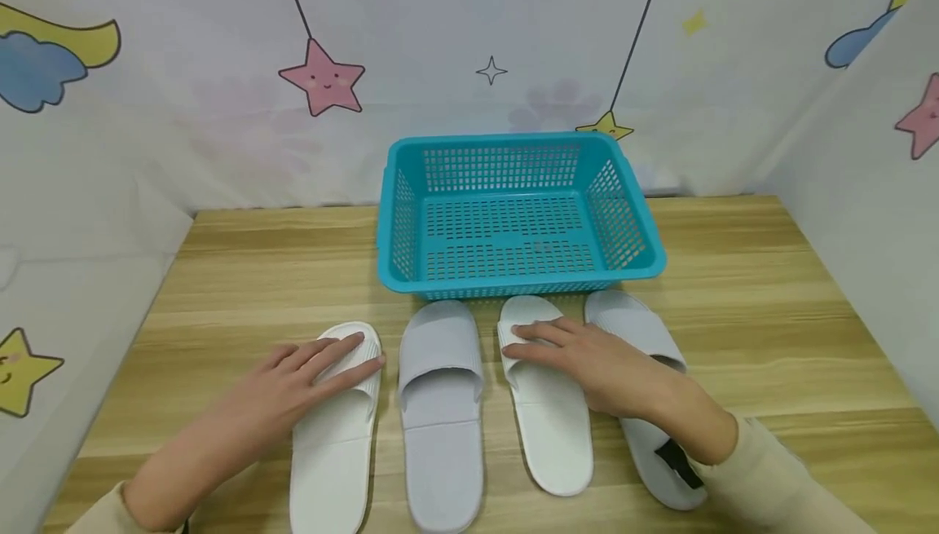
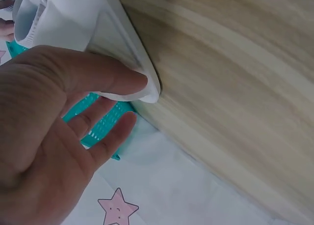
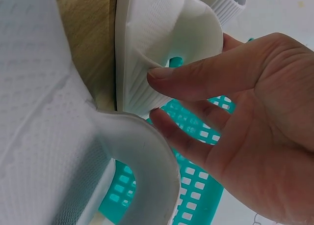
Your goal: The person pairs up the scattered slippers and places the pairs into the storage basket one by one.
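Note:
Two white slippers and two grey slippers lie in a row on the wooden table. In the head view, my left hand lies over the strap of the left white slipper. Its thumb touches that slipper near the toe end in the left wrist view; the other fingers are extended. My right hand reaches over the strap of the other white slipper, its thumb at the strap edge in the right wrist view, fingers fairly straight. Between the hands lies a grey slipper. The right forearm partly hides another grey slipper.
Behind the slippers stands a turquoise plastic basket with nothing in it. Patterned white cloth hangs along the back and sides of the wooden table. A black strip shows by the right sleeve.

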Demonstrator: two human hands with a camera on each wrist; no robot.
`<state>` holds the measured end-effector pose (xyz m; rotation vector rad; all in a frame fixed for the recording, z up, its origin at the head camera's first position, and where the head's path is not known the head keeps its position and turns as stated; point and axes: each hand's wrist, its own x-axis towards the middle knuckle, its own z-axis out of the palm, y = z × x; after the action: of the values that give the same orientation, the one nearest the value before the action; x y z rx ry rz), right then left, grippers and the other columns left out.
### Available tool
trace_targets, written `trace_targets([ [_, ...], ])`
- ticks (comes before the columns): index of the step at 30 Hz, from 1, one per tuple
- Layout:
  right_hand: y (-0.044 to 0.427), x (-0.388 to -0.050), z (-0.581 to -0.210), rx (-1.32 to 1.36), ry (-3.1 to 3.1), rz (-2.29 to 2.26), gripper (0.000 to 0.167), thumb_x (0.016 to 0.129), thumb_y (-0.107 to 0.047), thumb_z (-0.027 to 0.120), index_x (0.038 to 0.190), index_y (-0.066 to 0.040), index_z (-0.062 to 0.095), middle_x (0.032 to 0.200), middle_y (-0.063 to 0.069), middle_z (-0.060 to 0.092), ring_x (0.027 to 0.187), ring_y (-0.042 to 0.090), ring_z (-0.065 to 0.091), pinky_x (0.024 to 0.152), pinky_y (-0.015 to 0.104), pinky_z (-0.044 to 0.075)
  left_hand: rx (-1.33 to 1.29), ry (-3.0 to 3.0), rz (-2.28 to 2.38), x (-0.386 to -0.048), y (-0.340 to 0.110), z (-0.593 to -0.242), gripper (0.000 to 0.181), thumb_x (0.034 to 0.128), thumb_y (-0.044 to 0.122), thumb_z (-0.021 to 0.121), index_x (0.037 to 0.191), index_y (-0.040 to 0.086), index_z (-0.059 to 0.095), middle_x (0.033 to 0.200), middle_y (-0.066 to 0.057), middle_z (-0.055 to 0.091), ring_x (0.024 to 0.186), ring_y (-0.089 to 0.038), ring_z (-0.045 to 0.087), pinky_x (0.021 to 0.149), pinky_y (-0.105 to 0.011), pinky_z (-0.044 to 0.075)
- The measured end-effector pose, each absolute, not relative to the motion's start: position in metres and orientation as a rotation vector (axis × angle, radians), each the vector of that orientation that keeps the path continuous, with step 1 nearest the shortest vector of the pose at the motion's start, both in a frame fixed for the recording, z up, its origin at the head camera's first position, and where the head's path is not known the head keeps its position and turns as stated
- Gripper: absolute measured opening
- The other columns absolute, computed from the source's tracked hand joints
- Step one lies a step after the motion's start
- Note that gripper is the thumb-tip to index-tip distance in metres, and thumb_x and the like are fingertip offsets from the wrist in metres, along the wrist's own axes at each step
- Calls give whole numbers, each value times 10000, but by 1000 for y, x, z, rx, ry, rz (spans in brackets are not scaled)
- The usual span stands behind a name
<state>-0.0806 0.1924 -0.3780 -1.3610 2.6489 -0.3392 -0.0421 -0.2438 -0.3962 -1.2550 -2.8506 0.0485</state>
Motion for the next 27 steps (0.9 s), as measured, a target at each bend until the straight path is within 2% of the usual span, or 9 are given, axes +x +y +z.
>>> trace_targets([
  [6,192,-80,-378,-1354,2660,-336,1056,643,335,711,1527,-220,553,1561,43,547,1377,300,550,931,499,572,-1276,-2778,99,-44,-243,-399,1010,770,-171,806,1577,302,425,1636,-142,438,1352,-358,573,964,-564,541],
  [11,191,-80,-378,-1343,2658,-343,1057,636,334,723,1521,-218,556,1562,39,547,1378,296,548,947,511,570,-1293,-2795,95,-45,-243,-396,1044,746,-196,816,1581,288,416,1640,-142,443,1384,-372,557,989,-584,532],
  [16,189,-80,-379,-1352,2649,-350,1031,654,328,728,1523,-200,558,1557,56,554,1383,308,547,966,510,567,-1343,-2754,101,-45,-246,-394,1145,674,-261,805,1606,257,386,1665,-131,408,1459,-370,488,1034,-570,510],
  [19,188,-80,-380,-1354,2647,-339,1028,654,330,723,1525,-189,554,1555,65,555,1382,312,547,981,506,564,-1425,-2640,153,-45,-246,-394,1139,658,-311,719,1621,181,362,1684,-104,379,1509,-332,426,1079,-536,496],
  [23,188,-79,-379,-1339,2650,-325,1047,646,339,710,1533,-192,542,1563,66,545,1380,315,546,963,514,568,-1498,-2511,208,-48,-246,-395,985,789,-301,494,1658,117,297,1680,-60,394,1530,-259,403,1110,-483,484],
  [25,188,-78,-379,-1329,2653,-323,1054,648,339,710,1537,-199,537,1568,63,539,1379,315,543,948,521,568,-1515,-2503,213,-49,-245,-395,977,811,-283,514,1670,114,272,1675,-55,407,1526,-245,414,1107,-465,487],
  [27,188,-78,-379,-1322,2656,-324,1047,656,333,720,1539,-201,537,1569,63,537,1378,316,543,939,525,568,-1520,-2518,221,-50,-245,-395,1011,812,-251,627,1674,131,263,1672,-58,419,1519,-249,427,1107,-463,488],
])
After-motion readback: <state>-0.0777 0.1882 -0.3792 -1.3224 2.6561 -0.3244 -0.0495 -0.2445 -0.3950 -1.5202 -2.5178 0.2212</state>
